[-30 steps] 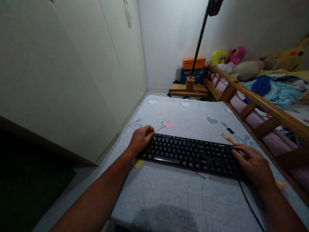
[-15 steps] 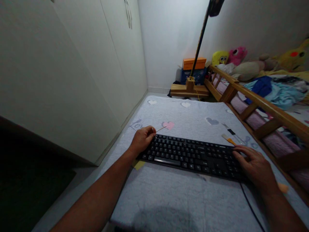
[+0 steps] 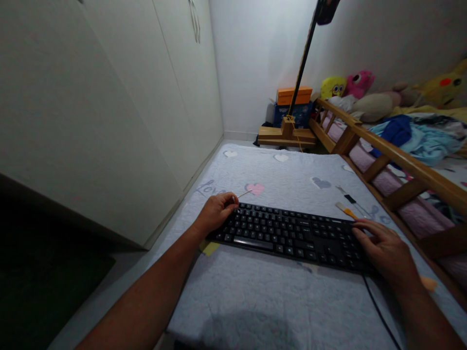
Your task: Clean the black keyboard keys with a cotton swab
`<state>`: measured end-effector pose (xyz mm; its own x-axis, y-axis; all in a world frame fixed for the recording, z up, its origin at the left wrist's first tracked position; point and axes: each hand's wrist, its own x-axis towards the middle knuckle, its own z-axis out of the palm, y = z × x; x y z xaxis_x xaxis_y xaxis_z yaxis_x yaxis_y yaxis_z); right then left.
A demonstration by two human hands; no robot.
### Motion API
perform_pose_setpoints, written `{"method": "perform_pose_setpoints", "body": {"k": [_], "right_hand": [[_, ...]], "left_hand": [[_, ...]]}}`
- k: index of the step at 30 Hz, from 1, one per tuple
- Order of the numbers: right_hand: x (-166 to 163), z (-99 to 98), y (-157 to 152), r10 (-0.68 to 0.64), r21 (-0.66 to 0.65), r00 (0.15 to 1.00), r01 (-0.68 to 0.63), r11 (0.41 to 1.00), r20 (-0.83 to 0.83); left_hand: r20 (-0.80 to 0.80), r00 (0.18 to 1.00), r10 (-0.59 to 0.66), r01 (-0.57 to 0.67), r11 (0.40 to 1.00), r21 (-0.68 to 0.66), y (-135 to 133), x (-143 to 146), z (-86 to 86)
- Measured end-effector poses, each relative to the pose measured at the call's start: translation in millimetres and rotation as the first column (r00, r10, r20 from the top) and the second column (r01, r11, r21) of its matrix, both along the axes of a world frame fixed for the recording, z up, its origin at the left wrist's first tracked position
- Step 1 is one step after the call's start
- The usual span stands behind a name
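A black keyboard (image 3: 292,234) lies across a pale grey blanket (image 3: 277,291) with heart patterns. My left hand (image 3: 215,212) rests at the keyboard's far left corner, fingers pinched on a thin stick (image 3: 243,194) that points away toward a pink heart. My right hand (image 3: 383,248) lies over the keyboard's right end, fingers curled down on the keys and holding it. The keyboard's black cable (image 3: 379,313) runs back toward me under my right wrist.
A small brush with an orange handle (image 3: 345,210) and another thin tool (image 3: 349,198) lie beyond the keyboard's right end. White wardrobe doors (image 3: 109,112) stand at left. A wooden bed rail (image 3: 386,153), plush toys and clothes are at right. A lamp stand base (image 3: 286,133) sits at the far end.
My left hand shifted slightly right along the keyboard's top corner with the stick. The keyboard and my right hand stayed almost still.
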<state>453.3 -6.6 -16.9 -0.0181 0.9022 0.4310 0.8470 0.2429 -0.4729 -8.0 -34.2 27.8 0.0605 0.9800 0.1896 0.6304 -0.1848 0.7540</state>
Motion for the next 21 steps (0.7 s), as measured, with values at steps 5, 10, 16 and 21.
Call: {"method": "perform_pose_setpoints", "body": {"k": [5,10,16,21], "right_hand": [[0,0.5,0,-0.007,0.003,1.0,0.007,1.0,-0.001],[-2,1.3,0,-0.004,-0.01,1.0,0.004,1.0,-0.006],[0,-0.1,1,0.012,0.007,1.0,-0.012,1.0,0.016],[-1,0.7,1,-0.002,-0.017,1.0,0.002,1.0,0.009]], "left_hand": [[0.008,0.999,-0.036,0.036,0.999,-0.033,-2,-3,2.8],[-0.01,1.0,-0.019,0.019,0.999,-0.03,-4,-5,4.4],[-0.023,1.0,0.016,-0.016,0.999,-0.028,-4,-13,5.8],[-0.046,0.999,0.027,-0.028,0.999,-0.024,-4,-18,7.0]]}}
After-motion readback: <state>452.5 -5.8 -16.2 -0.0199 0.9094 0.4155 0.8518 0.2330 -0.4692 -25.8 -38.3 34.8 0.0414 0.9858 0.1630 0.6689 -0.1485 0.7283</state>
